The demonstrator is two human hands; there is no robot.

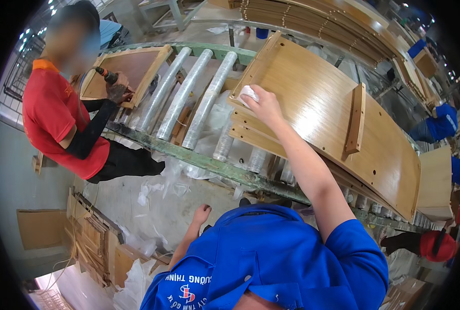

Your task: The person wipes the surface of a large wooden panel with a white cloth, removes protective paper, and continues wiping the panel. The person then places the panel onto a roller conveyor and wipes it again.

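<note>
- Head view, centre: the right hand reaches up toward twelve o'clock, fingers curled around a small white cloth and pressing it against the near corner of a curved wooden panel.
- That panel lies at about one o'clock on a roller conveyor, stacked on similar panels whose edges show beneath it (a narrow wooden cleat is fixed across its face).
- The cloth sits only at the panel's left end; the long stretch running toward three o'clock shows no cloth on it, so I judge the wiping to be at an early point, most of the surface being left.
- The left hand hangs low at about six o'clock, fingers loosely open, holding nothing, above plastic sheeting on the floor.
- At ten o'clock a person in a red shirt works a power tool on a framed wooden board at the conveyor's far left end.
- At four o'clock another person's red cap shows near the conveyor's end.
</note>
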